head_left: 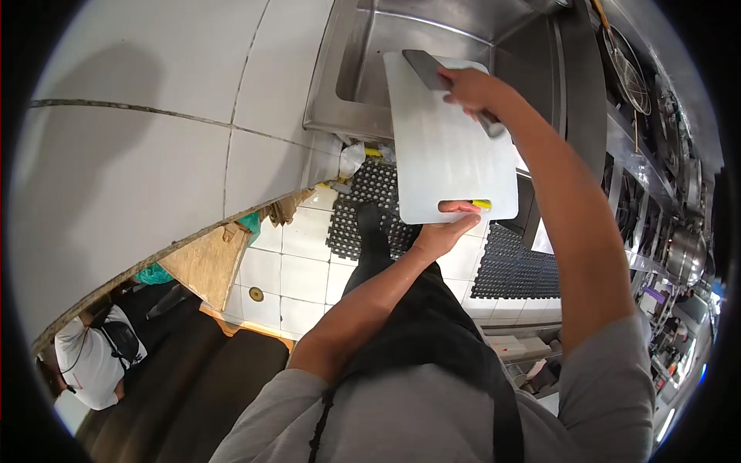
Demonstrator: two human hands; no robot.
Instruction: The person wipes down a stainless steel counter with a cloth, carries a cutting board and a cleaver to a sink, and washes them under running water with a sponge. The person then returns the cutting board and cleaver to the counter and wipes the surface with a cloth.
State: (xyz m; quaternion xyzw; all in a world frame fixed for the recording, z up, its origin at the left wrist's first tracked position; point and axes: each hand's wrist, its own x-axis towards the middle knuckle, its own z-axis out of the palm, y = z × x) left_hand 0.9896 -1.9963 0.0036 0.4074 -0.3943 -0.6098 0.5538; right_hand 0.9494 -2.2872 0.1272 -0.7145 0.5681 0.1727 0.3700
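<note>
A white cutting board tilts over the front edge of the sink, its upper end inside the basin. At its lower end my left hand is closed on the board, with fingers showing through the handle slot. Something small and yellow shows in that slot; I cannot make out what it is. My right hand is closed around a broad-bladed knife, near where blade and handle meet. The blade lies over the board's upper part, its handle pointing down to the right. Motion blurs the knife and right hand slightly.
The steel sink adjoins a white tiled counter on the left. Black rubber mats lie on the tiled floor. A wire strainer hangs at right near racks and a metal pot. Another person is at lower left.
</note>
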